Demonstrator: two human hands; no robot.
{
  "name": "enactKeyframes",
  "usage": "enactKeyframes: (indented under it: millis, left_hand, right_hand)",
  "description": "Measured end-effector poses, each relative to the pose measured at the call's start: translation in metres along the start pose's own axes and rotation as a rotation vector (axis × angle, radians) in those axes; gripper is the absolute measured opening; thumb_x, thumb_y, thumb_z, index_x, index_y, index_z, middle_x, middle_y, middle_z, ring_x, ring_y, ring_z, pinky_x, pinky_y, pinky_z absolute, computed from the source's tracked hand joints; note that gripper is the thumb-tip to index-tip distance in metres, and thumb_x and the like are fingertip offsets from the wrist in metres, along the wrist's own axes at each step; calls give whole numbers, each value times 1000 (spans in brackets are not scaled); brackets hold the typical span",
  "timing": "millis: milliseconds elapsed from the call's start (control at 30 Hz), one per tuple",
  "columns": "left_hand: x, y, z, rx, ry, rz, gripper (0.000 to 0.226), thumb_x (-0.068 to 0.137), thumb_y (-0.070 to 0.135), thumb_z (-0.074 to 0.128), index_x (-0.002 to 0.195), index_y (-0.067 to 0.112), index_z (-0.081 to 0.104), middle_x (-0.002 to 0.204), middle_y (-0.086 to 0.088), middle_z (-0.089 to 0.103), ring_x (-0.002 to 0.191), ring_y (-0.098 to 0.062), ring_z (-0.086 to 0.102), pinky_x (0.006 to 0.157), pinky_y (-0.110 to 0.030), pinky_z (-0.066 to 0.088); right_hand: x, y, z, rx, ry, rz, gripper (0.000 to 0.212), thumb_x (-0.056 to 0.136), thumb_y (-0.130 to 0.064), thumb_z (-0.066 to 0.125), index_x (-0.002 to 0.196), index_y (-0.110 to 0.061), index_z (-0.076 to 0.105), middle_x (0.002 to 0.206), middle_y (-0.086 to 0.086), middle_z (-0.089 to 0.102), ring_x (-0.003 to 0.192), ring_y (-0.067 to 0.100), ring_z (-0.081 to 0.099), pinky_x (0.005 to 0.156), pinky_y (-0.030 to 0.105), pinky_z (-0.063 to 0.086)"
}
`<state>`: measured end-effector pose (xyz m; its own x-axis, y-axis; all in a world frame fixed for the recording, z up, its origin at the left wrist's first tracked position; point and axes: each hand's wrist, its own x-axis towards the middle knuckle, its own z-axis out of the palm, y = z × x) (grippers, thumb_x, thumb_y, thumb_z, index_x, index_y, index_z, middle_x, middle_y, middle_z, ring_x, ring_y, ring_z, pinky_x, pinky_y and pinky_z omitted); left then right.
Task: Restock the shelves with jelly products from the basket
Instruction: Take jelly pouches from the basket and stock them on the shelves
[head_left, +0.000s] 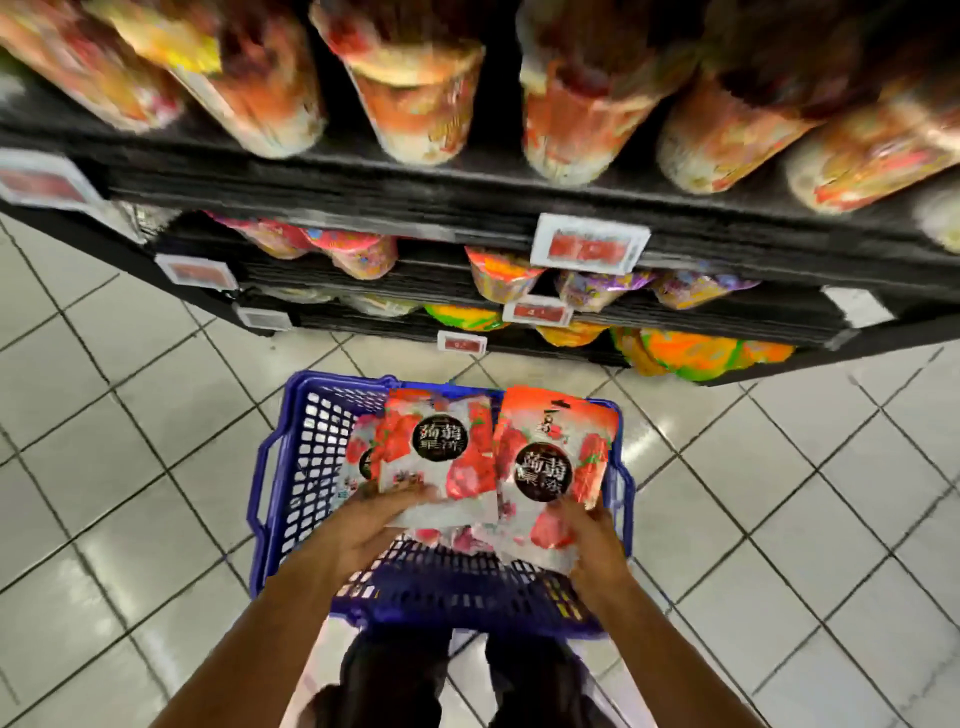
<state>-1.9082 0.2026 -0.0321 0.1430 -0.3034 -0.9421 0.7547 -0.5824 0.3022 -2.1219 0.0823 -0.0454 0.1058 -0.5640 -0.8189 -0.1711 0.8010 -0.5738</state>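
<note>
Shelves (467, 176): black, several tiers across the top half of frame, blurred. Top tier carries tall orange tubs (415, 104), lower tiers mixed bright packs. No red pouches visible on any tier, so can't tell the target slot.

Floor (130, 415): pale tile, fills the rest.

Basket (291, 467): blue, on the floor at lower centre, directly below the shelves in frame.

Left pouch (441, 452) and right pouch (556, 457): red strawberry jelly packs, side by side, raised over the basket. More pouches (457, 538) lie underneath in the basket, count unclear.

Left hand (363, 525): grasping the left pouch at its bottom edge, fingers across the front. Right hand (597, 540): grasping the right pouch at its lower right corner, thumb on the front.

Tags (589, 244): white and red price labels on the shelf edges, unreadable.

Key geometry: each pouch's long axis runs up-frame from its hand, top edge leading toward the shelves. Hands are level, neither clearly nearer. Likely next move is straight lift and push up-frame; the lower tiers at frame centre are closest.
</note>
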Motion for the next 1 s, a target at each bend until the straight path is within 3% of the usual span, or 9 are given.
enactKeyframes:
  millis: [67, 133, 200, 267, 400, 567, 667, 867, 1000]
  left_hand:
    - [-56, 15, 4, 3, -52, 70, 30, 66, 1, 76, 95, 9, 72, 90, 0, 76, 89, -15, 70, 94, -30, 47]
    - [-112, 35, 10, -8, -109, 180, 25, 67, -9, 69, 84, 8, 76, 83, -6, 77, 79, -16, 74, 80, -29, 57]
    - [-165, 59, 17, 86, -179, 320, 35, 67, -9, 72, 98, 9, 75, 96, -13, 76, 89, -25, 74, 80, -32, 58]
    - [-219, 89, 25, 191, -221, 453, 41, 68, -5, 80, 102, 16, 73, 100, -10, 76, 94, -27, 72, 79, -31, 58]
    - [-311, 153, 36, 266, -276, 652, 59, 51, 17, 89, 106, 20, 68, 102, -7, 76, 96, -26, 71, 85, -38, 57]
    - [-403, 207, 49, 276, -392, 852, 42, 50, 10, 91, 73, 39, 74, 67, 12, 72, 62, -1, 69, 56, -16, 53]
    - [-439, 224, 52, 187, -481, 895, 50, 38, 30, 98, 84, 32, 78, 82, 5, 76, 76, -10, 73, 66, -26, 58]
    - [-470, 235, 59, 98, -428, 946, 60, 40, 30, 96, 94, 14, 75, 89, -2, 77, 80, -16, 74, 66, -28, 58]
    - [-480, 243, 69, 112, -358, 1012, 43, 51, 12, 92, 90, 21, 76, 87, 1, 78, 79, -14, 74, 64, -26, 58]
  right_hand:
    - [-47, -43, -8, 34, -79, -36, 12, 79, -7, 68, 76, -14, 59, 53, -6, 57, 48, 9, 52, 58, 28, 42]
    - [-96, -88, -15, 55, -132, -91, 22, 84, -5, 60, 66, -18, 62, 53, -6, 56, 50, 8, 53, 58, 27, 42]
    - [-143, -127, -19, 127, -243, -137, 43, 91, -2, 48, 57, -20, 66, 52, -4, 59, 50, 6, 58, 55, 25, 46]
    - [-194, -171, -16, 162, -317, -185, 22, 79, -8, 62, 62, -21, 70, 58, -3, 66, 55, 7, 66, 54, 26, 54]
    - [-273, -241, 1, 56, -284, -426, 26, 63, 7, 73, 68, -15, 59, 58, -2, 62, 53, 9, 62, 54, 25, 54]
    - [-351, -297, 18, 7, -159, -686, 38, 72, 20, 67, 75, -15, 54, 49, -9, 56, 46, -2, 51, 45, 16, 45]
    - [-388, -324, 28, 59, -110, -778, 35, 65, 13, 76, 79, -9, 52, 56, -9, 57, 48, 3, 55, 45, 17, 45]
    - [-429, -357, 31, 62, -101, -828, 61, 51, -18, 89, 101, 3, 60, 79, 7, 73, 63, 18, 67, 52, 24, 53]
    - [-434, -378, 33, 81, -89, -884, 52, 52, -27, 91, 98, -26, 69, 95, 6, 76, 86, 21, 72, 68, 30, 58]
